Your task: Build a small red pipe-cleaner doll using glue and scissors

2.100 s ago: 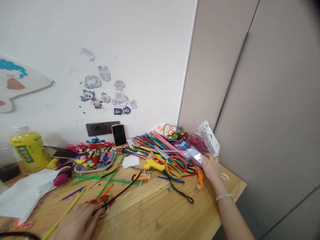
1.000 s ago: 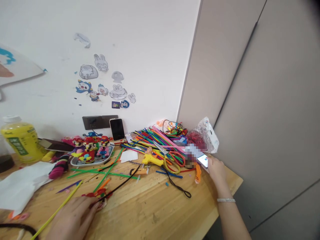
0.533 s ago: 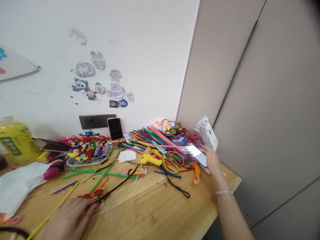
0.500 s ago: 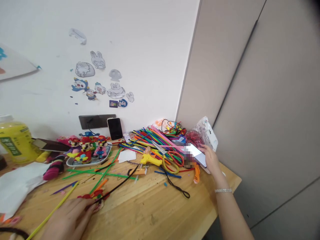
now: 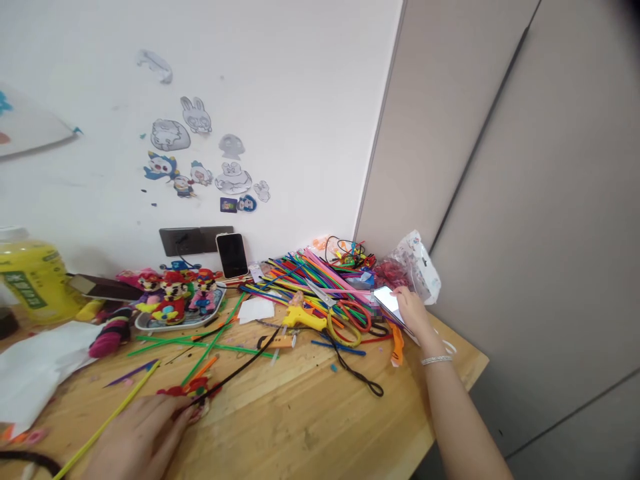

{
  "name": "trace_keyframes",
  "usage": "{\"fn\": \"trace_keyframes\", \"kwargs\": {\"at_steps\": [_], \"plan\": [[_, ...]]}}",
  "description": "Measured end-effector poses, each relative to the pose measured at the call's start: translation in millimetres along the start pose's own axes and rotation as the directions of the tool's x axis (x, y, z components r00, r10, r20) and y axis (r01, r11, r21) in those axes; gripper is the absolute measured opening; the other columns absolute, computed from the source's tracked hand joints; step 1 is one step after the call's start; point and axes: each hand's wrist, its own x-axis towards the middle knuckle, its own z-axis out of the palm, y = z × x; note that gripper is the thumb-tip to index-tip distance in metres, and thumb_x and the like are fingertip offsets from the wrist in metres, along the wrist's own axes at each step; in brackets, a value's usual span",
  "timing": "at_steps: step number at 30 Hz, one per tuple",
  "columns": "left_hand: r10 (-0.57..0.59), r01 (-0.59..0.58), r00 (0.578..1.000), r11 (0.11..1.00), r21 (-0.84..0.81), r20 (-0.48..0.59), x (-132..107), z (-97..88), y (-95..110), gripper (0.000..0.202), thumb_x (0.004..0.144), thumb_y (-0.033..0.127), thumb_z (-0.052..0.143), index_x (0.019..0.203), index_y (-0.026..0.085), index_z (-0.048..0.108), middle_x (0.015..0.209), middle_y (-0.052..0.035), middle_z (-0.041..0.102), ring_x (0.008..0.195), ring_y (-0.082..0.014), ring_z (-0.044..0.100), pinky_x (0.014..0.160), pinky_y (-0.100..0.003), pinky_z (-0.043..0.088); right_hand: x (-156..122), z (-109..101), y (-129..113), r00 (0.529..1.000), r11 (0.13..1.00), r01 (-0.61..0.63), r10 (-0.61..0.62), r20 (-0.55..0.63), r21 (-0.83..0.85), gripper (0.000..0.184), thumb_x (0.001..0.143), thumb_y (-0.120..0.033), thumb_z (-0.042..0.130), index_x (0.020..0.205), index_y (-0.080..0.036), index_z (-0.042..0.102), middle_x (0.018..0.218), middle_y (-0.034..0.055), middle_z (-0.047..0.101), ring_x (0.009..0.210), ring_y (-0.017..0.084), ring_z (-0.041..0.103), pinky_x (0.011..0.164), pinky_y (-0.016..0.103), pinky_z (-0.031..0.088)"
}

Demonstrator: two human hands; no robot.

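Note:
My left hand (image 5: 143,433) rests low on the wooden table, fingers pinched at the near edge of a red fuzzy pipe-cleaner piece (image 5: 195,387). A thin black strand (image 5: 235,370) runs from those fingertips toward a yellow hot glue gun (image 5: 305,318); whether it is the gun's cord I cannot tell. At the right, my right hand (image 5: 415,313) grips the edge of a phone (image 5: 387,300) with a bright screen, thumb over the glass. Part of the phone is blurred out. Scissors (image 5: 345,327) with yellow and red handles lie left of the phone.
Behind the scissors spreads a heap of coloured pipe cleaners (image 5: 295,273). A second phone (image 5: 233,255) leans on the wall. Several fuzzy dolls sit on a tray (image 5: 173,325). A yellow-filled bottle (image 5: 35,280) stands far left, a plastic bag (image 5: 423,267) at the right corner.
My right hand has shifted slightly left and its thumb now lies farther over the phone's screen. The phone looks a little flatter. My left hand stays where it was.

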Motion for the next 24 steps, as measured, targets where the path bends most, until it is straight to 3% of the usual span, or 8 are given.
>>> {"fn": "trace_keyframes", "kwargs": {"at_steps": [9,16,24], "plan": [[-0.014,0.014,0.999,1.0,0.004,0.033,-1,2.1,-2,0.04,0.08,0.055,0.042,0.079,0.025,0.068,0.081,-0.0034,0.073,0.076,-0.0204,0.067,0.07,-0.029,0.052,-3,0,-2,1.0,1.0,0.01,-0.009,0.007,-0.013,0.031,0.083,-0.019,0.031,0.096,-0.017,0.059,0.092,0.0069,0.063,0.091,0.02,0.053,0.074,0.026,0.036],[-0.021,0.02,0.999,1.0,0.009,0.035,-1,0.3,0,0.042,0.078,0.056,0.043,0.079,0.023,0.069,0.081,-0.0048,0.073,0.077,-0.0215,0.067,0.072,-0.03,0.053,-16,-18,10,0.992,0.995,-0.098,0.097,-0.078,-0.014,0.036,0.084,-0.024,0.025,0.096,-0.015,0.058,0.088,0.0094,0.063,0.081,0.023,0.054,0.065,0.028,0.037],[-0.031,0.031,0.999,1.0,0.004,0.019,1,-2.4,3,0.045,0.079,0.057,0.04,0.078,0.024,0.07,0.079,-0.0047,0.073,0.075,-0.0221,0.067,0.07,-0.032,0.053,-4,-5,3,0.999,0.999,0.031,-0.03,0.037,-0.021,0.03,0.083,-0.02,0.031,0.096,-0.018,0.058,0.092,0.0063,0.063,0.091,0.02,0.053,0.072,0.025,0.036]]}}
